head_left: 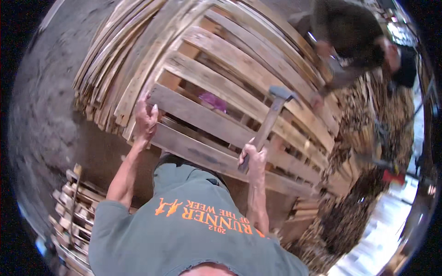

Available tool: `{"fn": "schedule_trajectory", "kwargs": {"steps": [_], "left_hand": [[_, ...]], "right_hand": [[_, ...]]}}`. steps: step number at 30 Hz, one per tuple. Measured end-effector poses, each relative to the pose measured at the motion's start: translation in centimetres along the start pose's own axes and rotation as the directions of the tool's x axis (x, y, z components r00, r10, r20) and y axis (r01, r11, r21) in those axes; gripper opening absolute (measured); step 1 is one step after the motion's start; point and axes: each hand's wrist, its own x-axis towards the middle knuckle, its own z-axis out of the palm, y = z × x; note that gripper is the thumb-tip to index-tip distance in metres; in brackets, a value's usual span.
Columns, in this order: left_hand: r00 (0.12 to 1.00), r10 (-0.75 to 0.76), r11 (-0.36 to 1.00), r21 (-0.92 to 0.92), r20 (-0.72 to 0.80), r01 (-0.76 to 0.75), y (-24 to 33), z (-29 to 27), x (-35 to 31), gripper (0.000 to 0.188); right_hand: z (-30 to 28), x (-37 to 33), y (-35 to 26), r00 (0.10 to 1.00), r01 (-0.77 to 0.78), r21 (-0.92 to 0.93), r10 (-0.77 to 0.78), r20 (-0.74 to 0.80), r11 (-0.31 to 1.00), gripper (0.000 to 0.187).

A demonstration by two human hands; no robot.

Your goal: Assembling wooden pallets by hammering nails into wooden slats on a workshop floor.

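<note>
A wooden pallet (pixel 239 87) lies before me, its spaced slats running from upper left to lower right. My left hand (pixel 146 122) is at the pallet's left edge, fingers curled round the end of a grey-brown slat (pixel 198 110). Its thumb points up, and the far side of the grip is partly hidden. My right hand (pixel 253 155) is closed round the lower handle of a hammer (pixel 270 117). The hammer slants up over the slats with its blurred metal head above the pallet. Through a gap between slats shows something purple (pixel 212 102).
Stacked long boards (pixel 113 60) lie beyond the left edge. A co-worker (pixel 350 37) in dark clothing bends over the far right, one hand (pixel 317 100) at the pallet. Wood piles (pixel 363 106) stand at right; more stacked wood (pixel 69 216) lies at lower left.
</note>
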Motion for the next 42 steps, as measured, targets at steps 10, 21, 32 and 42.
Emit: {"fn": "schedule_trajectory", "kwargs": {"steps": [10,21,32,42], "left_hand": [[0.925,0.285,0.954,-0.168,0.251,-0.248,8.8,8.2,-7.5,0.048],[0.747,0.439,0.897,-0.295,0.499,-0.331,18.9,17.8,-29.2,0.051],[0.055,0.656,0.699,-0.578,0.753,-0.42,32.3,29.5,-49.9,0.047],[-0.238,0.539,0.781,-0.585,0.808,-0.219,41.0,45.1,-63.3,0.046]], "right_hand": [[-15.5,-1.8,2.7,0.993,-0.093,0.612,0.027,0.116,0.786,0.015],[-26.6,-10.7,13.6,0.854,0.244,-0.485,-0.423,-0.303,0.84,0.054],[-44.3,-38.3,39.6,0.564,-0.285,0.278,0.395,-0.725,0.917,0.029],[-52.2,-39.2,50.4,0.424,0.072,0.46,0.39,-0.818,0.885,0.027]]}}
